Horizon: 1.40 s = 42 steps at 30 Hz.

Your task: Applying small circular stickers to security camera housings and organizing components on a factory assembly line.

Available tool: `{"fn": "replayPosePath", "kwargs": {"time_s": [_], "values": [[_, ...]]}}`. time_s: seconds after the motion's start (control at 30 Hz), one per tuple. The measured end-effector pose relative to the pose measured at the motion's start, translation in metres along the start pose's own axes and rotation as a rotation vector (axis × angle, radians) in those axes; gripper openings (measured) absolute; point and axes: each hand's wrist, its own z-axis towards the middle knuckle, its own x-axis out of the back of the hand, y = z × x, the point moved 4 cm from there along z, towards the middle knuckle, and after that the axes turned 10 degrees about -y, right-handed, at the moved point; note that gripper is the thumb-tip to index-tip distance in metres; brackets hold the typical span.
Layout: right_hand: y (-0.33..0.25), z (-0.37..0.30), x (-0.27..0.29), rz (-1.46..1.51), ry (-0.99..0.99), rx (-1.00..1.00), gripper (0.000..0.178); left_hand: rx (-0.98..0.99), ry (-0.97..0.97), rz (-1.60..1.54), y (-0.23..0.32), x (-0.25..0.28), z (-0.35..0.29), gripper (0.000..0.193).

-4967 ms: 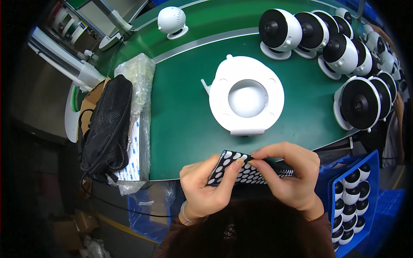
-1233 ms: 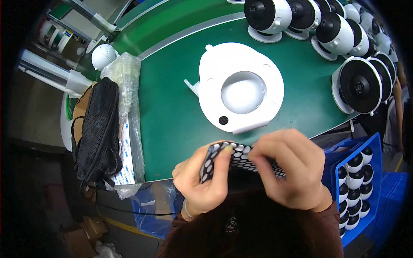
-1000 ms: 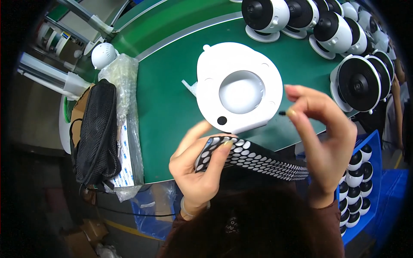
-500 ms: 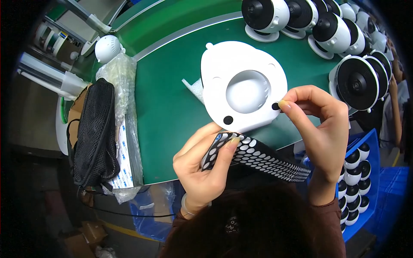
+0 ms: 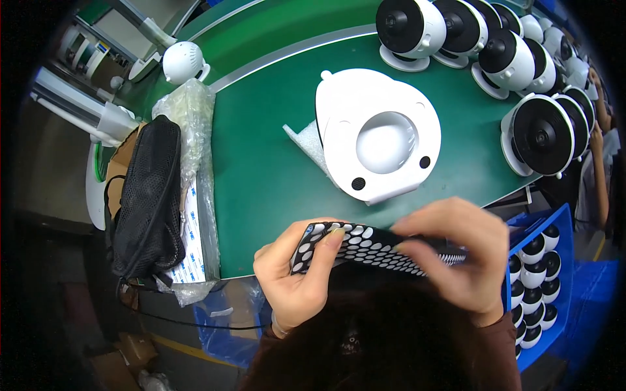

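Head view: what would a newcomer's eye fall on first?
The big white piece in the middle of the green table, with two black dots near its lower edge. Below it, the left hand grips a white-dotted black strip, the right hand blurred over it. Round black-and-white devices crowd the upper right.

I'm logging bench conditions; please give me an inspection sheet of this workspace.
Surface: green worktop.
Job's things: white housing with a round opening and two black dots; pale piece showing beside it; black sheet with pale dots.
Clutter: black mesh pouch and clear plastic wrap at left.
Hands: left hand grips the sheet; right hand is blurred at the sheet, contact unclear.
Cables: one thin dark cord, lower left.
Surroundings: black-and-white round devices at right, blue bin of smaller ones, another person's arm at far right.
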Motion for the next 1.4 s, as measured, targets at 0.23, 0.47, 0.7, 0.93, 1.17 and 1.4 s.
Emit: {"fn": "replayPosePath", "kwargs": {"time_s": [0.23, 0.47, 0.7, 0.93, 1.17, 1.4], "values": [[0.007, -0.001, -0.019, -0.018, 0.059, 0.022, 0.016, -0.026, 0.039, 0.006, -0.001, -0.001, -0.001, 0.007], [0.010, -0.006, -0.018, -0.020, 0.102, -0.001, 0.015, -0.063, 0.116, -0.002, 0.002, -0.005, -0.002, 0.007], [0.010, -0.007, -0.019, 0.002, 0.137, -0.015, 0.015, -0.111, 0.133, 0.122, 0.005, -0.006, -0.007, 0.008], [0.010, -0.005, -0.015, -0.052, 0.144, 0.019, 0.016, -0.147, 0.141, 0.182, 0.005, -0.009, -0.007, 0.009], [0.006, -0.004, -0.016, -0.131, 0.118, 0.071, 0.016, -0.170, 0.167, 0.170, 0.003, -0.010, -0.005, 0.009], [0.009, -0.002, -0.017, -0.115, 0.136, 0.090, 0.017, -0.172, 0.167, 0.182, 0.004, -0.008, -0.005, 0.007]]}}
